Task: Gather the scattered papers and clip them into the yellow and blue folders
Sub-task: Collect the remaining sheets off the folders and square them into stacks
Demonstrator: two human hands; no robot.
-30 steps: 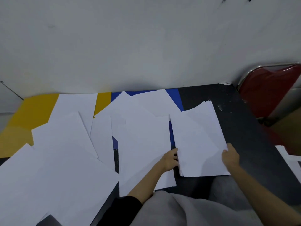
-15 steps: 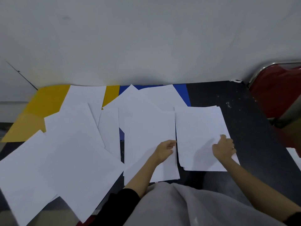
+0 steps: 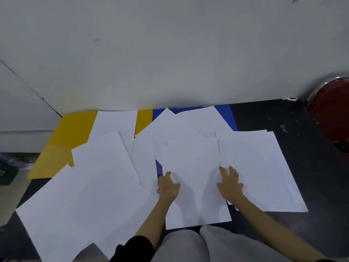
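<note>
Head view: at ten o'clock the yellow folder is seen flat on the dark table, mostly buried under loose sheets fanned toward seven o'clock. At twelve o'clock only strips of the blue folder are shown above more paper. Near the centre, the left hand is laid on the left edge of a middle sheet, fingers spread and flat, nothing grasped. The right hand is rested, fingers likewise spread and gripping nothing, where that sheet meets a squared stack at three o'clock. A red chair is glimpsed at two o'clock.

The paper is judged light, thin and limp, likely to slide easily over the smooth table and over other sheets, and to crease if pinched hard. Single sheets are probably best dragged under flat fingers onto the stack, then the stack lifted by its long edges with both hands and tapped square.
</note>
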